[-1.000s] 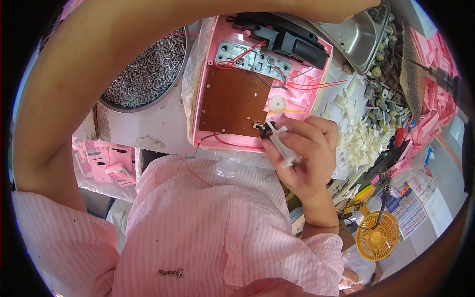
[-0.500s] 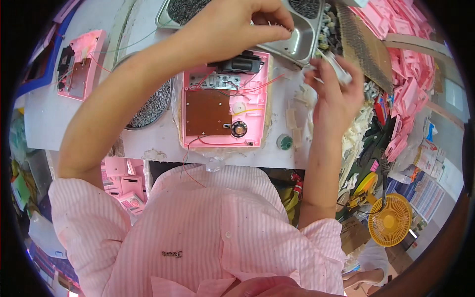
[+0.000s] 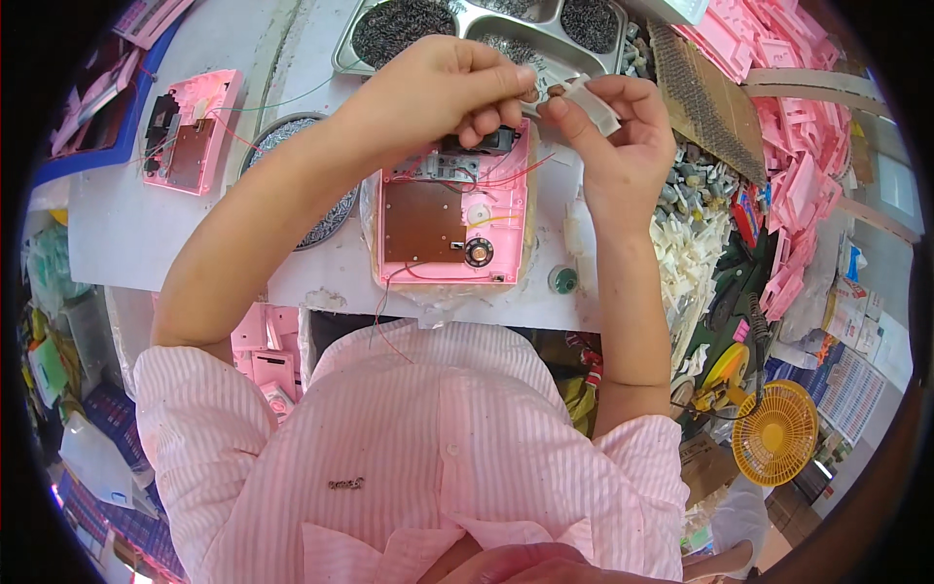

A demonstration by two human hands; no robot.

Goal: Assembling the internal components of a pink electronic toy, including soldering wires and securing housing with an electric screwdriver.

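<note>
A small white part (image 3: 592,100) is gripped in the right hand (image 3: 613,136) and pinched by the left hand (image 3: 448,88) above the pink casing (image 3: 452,219); fitting seems under way, so careful alignment is judged necessary.

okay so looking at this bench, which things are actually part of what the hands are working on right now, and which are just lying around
In use:
- left hand and right hand, fingertips meeting on a small white part
- open pink casing with brown board, directly below the hands
- metal tray of small dark parts, just beyond the hands

Lying about:
- second pink casing, far left
- yellow fan
- heap of white plastic pieces
</note>
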